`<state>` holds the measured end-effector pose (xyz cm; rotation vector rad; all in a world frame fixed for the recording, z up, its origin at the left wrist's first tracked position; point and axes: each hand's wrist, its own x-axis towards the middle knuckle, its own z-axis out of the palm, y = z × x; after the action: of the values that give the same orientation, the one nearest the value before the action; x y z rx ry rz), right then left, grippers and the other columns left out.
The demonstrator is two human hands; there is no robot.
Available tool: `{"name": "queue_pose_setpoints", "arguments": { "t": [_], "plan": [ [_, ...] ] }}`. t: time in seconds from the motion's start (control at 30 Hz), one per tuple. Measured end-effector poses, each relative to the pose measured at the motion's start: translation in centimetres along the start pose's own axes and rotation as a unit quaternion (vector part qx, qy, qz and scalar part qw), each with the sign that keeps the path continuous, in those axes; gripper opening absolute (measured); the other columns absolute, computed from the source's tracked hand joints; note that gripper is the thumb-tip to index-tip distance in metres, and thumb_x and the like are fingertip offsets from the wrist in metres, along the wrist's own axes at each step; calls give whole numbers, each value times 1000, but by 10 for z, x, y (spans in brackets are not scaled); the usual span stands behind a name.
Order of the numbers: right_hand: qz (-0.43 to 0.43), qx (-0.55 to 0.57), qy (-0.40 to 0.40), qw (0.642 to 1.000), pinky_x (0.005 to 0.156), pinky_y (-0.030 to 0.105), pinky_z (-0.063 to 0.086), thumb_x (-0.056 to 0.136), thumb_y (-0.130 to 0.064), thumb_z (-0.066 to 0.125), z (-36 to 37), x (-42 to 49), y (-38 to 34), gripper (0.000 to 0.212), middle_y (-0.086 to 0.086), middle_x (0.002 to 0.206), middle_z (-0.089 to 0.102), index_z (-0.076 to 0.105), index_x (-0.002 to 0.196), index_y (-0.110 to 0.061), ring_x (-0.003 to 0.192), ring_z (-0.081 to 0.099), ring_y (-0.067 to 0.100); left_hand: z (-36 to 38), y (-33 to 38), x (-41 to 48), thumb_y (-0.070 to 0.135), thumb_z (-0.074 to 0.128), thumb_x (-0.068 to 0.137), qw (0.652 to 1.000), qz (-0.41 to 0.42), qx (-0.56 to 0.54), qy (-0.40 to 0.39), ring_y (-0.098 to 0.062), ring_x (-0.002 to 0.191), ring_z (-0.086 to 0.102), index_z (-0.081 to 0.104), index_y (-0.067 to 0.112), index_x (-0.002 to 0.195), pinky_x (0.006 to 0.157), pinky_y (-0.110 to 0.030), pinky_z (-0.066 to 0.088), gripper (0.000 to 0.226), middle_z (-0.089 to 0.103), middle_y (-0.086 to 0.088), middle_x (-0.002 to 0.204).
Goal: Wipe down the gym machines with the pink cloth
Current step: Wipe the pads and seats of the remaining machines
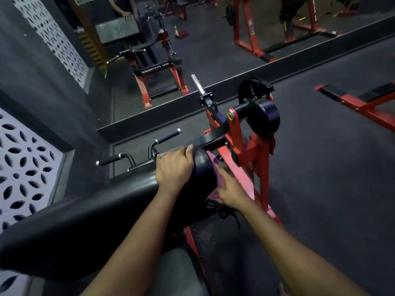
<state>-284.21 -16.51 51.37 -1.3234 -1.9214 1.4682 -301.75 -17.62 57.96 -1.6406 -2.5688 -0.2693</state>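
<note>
A long black padded bench [89, 212] of a red-framed gym machine [254, 154] runs from the lower left to the middle of the view. My left hand [173, 167] lies over the top of the pad's far end, its fingers curled round the edge. My right hand [229, 189] presses the pink cloth [213, 180] against the pad's right side. Only part of the cloth shows, between the pad and my fingers.
Two black handles [166, 136] stick out beyond the pad. A black roller pad [267, 116] and a chrome bar [197, 83] stand on the red frame ahead. A wall mirror [192, 35] rises behind, a patterned wall panel [23, 167] on the left, another red frame [363, 103] at right.
</note>
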Motion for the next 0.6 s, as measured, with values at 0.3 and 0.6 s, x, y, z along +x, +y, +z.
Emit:
{"name": "queue_pose_setpoints", "arguments": {
  "t": [0.3,0.6],
  "plan": [
    [42,-102,33,993,97,43,53,86,-7,67,36,-2,42,99,10,137,63,14,161,-43,118,63,36,1,1,-1,52,20,105,1000,7,-2,9,-36,98,67,70,24,115,105,-49,39,58,74,-13,97],
    [34,14,67,997,111,37,46,75,8,48,23,14,44,94,6,142,60,40,152,-45,128,58,26,5,-2,-1,59,17,103,1000,12,3,27,-36,94,67,71,25,111,99,-47,43,65,74,-13,91]
  ]
}}
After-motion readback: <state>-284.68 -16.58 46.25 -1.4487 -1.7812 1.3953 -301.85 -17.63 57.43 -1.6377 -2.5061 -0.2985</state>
